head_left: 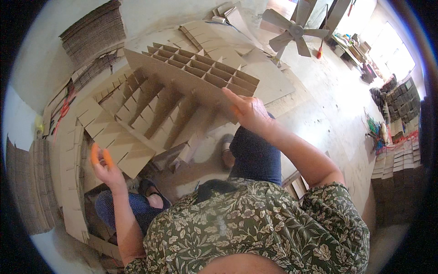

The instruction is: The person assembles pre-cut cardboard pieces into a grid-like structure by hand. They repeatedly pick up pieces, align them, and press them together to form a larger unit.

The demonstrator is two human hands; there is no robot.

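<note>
A cardboard divider grid [203,69] with several open cells is tilted up in front of me. My right hand [253,115] grips its right end, the index finger lying along the edge. Beneath the grid, slotted cardboard strips [148,112] stand on edge in rows. My left hand [108,171] is lower left, apart from the grid, beside a flat slotted cardboard sheet [123,144]. Orange coverings show on its fingertips, slightly smeared by motion. Its fingers are apart, and nothing shows between them.
A grey fan [296,32] stands beyond the work at the back. Cardboard stacks rise at the upper left [93,36], far left [34,182] and right [397,178]. Loose cardboard sheets [269,77] lie behind the grid. My knees are bent around the work.
</note>
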